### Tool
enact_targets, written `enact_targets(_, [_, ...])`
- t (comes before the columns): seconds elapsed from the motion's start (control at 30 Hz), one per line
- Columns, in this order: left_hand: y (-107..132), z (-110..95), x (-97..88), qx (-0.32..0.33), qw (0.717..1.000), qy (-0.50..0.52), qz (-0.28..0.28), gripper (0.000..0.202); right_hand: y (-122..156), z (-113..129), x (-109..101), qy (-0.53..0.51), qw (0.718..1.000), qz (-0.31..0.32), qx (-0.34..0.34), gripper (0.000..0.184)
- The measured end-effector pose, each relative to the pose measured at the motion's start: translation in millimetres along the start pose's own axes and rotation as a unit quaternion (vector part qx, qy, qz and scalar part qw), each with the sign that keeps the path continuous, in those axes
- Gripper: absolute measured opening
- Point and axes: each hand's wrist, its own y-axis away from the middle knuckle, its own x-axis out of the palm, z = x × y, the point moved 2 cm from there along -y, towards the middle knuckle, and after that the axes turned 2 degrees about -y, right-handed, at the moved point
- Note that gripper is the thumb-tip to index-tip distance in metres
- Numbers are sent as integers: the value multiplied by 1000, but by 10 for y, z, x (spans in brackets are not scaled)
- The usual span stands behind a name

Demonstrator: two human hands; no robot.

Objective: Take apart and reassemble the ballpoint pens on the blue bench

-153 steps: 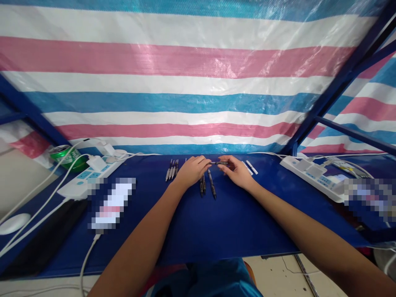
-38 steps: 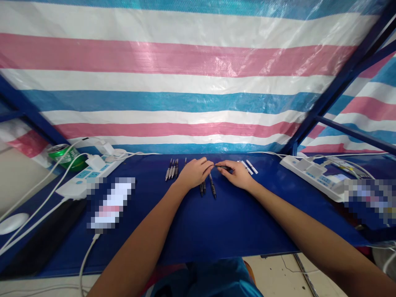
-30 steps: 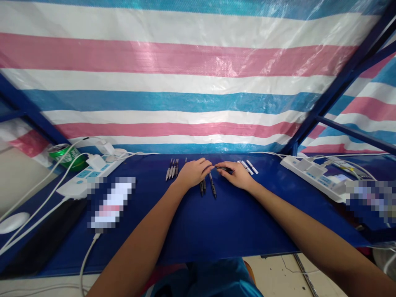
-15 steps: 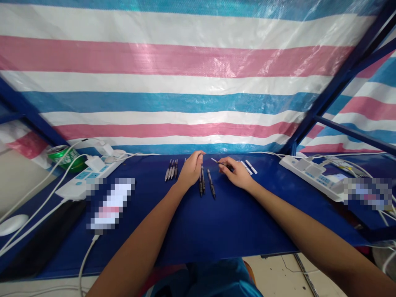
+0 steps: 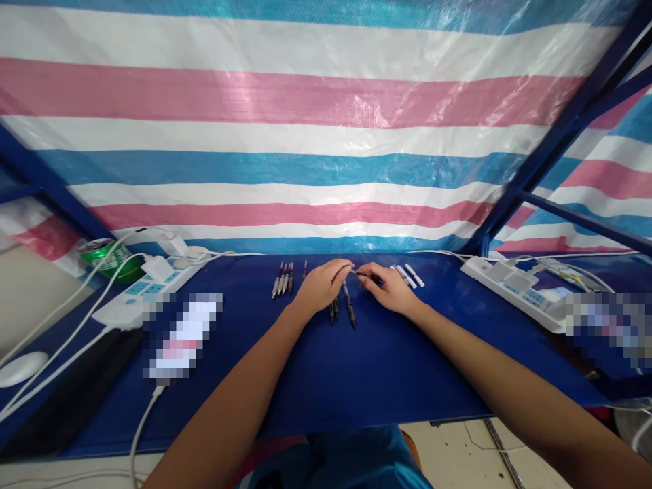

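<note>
In my right hand (image 5: 388,288) a dark pen (image 5: 375,278) is gripped between thumb and fingers, its thin end pointing left. My left hand (image 5: 322,285) is closed, with its fingertips pinching at that thin end, which they partly hide. Below and beside my left hand lie dark pens (image 5: 333,312), partly covered by it. Another single pen (image 5: 350,307) lies between the two hands. Left of my left hand is a row of several grey and dark pens (image 5: 282,280), plus one thin pen-like piece (image 5: 304,269). White stick-shaped pieces (image 5: 410,275) lie just beyond my right hand.
All this rests on a blue table (image 5: 377,380). At left are a power strip (image 5: 153,288) with cables, a green can (image 5: 109,260), a blurred phone (image 5: 184,336) and a white mouse (image 5: 23,370). Another power strip (image 5: 514,292) is at right. A striped sheet (image 5: 326,102) hangs behind.
My left hand has moved right and slightly down, its fingertips meeting the pen's thin end. My right hand stays almost in place, still holding the pen.
</note>
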Motion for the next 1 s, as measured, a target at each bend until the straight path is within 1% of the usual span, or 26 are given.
enact_targets(0.17, [14,36,22,1,999,-41,8,36,-10,46,-1,22,999,8,-28,21])
enact_targets(0.43, [23,60,25,-12,999,-53,2,38,-5,21,-28,15,1000,-12,-6,21])
enact_targets(0.6, [35,66,42,-3,996,-84,28,38,-11,32,-42,49,998,1,-42,23])
enact_targets(0.73, [57,80,22,-1,989,-142,47,39,-17,25,-45,80,995,10,-66,26])
enact_targets(0.8, [65,76,12,10,984,-166,61,39,-16,21,-38,89,993,20,-73,26])
enact_targets(0.9, [66,48,11,34,979,-184,76,38,-4,20,-14,92,992,38,-75,26])
enact_targets(1.0, [61,15,28,48,980,-176,83,35,12,-2,9,83,994,41,-49,28])
